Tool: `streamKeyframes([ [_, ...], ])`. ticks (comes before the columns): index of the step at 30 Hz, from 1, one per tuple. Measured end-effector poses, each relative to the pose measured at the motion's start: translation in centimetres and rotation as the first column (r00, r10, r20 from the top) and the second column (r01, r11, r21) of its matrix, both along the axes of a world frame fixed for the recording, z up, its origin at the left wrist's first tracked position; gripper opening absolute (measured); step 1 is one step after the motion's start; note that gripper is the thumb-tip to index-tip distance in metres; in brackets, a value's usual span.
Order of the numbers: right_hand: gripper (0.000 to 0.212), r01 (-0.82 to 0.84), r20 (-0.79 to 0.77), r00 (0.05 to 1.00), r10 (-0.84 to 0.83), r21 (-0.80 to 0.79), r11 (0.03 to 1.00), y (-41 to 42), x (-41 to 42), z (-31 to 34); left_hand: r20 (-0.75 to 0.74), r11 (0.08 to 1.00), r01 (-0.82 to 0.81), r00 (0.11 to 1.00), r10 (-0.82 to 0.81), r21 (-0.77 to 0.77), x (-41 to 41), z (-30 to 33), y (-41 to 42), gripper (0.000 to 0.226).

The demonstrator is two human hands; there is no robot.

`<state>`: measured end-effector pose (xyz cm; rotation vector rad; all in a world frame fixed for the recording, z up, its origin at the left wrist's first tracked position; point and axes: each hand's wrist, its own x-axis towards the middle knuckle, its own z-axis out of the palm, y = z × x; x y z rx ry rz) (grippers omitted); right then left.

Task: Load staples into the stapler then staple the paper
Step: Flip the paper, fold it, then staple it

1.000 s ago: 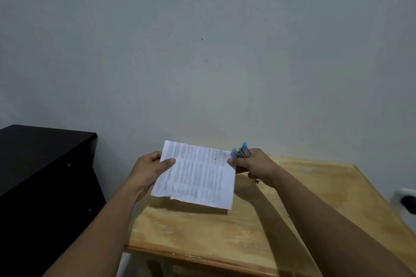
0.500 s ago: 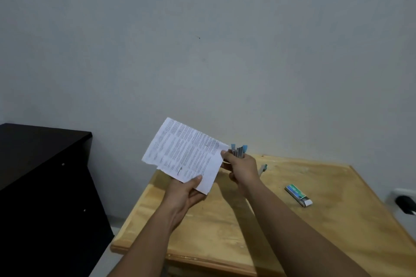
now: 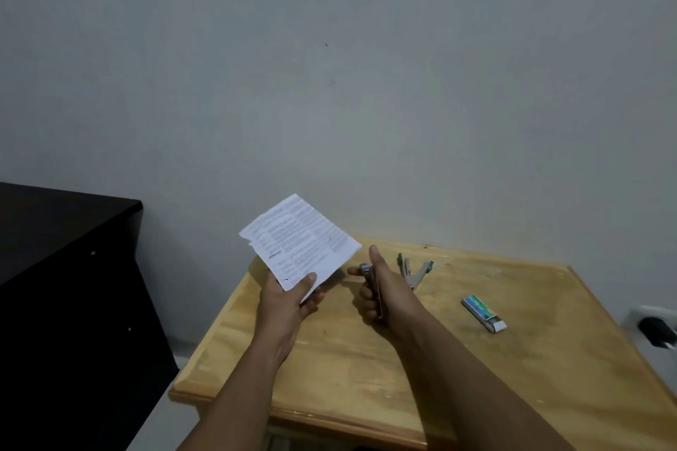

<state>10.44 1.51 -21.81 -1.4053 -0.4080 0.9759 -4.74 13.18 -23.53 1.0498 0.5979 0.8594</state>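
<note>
My left hand (image 3: 285, 304) pinches the bottom corner of a printed white paper (image 3: 300, 242) and holds it tilted above the back left of the wooden table (image 3: 366, 370). My right hand (image 3: 388, 298) is closed around a slim metal stapler (image 3: 369, 276), thumb up, just right of the paper and apart from it. A green box of staples (image 3: 483, 313) lies on the table to the right, partly slid open.
A hinged metal tool with greenish tips (image 3: 414, 269) lies open on the table behind my right hand. A black cabinet (image 3: 73, 286) stands left of the table. A wall socket with a dark plug (image 3: 655, 329) is at the right edge.
My left hand shifted from the paper's left edge to its bottom corner and tilted the sheet. The stapler in my right hand came away from the paper's right corner and dropped lower.
</note>
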Motion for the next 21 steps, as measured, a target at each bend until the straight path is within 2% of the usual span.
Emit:
streamKeyframes([
  [1,0.07,-0.019,-0.132,0.991,0.027,0.061,0.998,0.0,0.1,0.0,0.017,1.0,-0.008,1.0,0.008,-0.007,-0.1,0.0,0.0,0.04],
  [3,0.073,-0.05,-0.218,0.973,0.07,0.098,0.994,-0.2,0.6,0.1,0.017,1.0,-0.009,1.0,0.009,0.011,-0.1,-0.2,0.0,0.039],
  [7,0.075,-0.058,-0.125,0.99,0.066,0.064,0.996,-0.4,1.0,-0.5,-0.068,0.995,0.004,0.998,0.003,0.103,0.1,-0.6,-0.4,0.043],
  [15,0.072,-0.043,0.097,0.994,0.051,-0.077,0.996,0.0,0.7,-0.7,-0.127,0.977,0.03,0.992,-0.003,0.213,0.3,-0.4,-0.9,0.048],
  [21,0.072,-0.023,0.077,0.997,0.026,-0.038,0.999,-0.1,0.8,-0.6,-0.144,0.974,0.0,0.989,0.033,0.226,0.5,-0.3,-1.3,0.051],
])
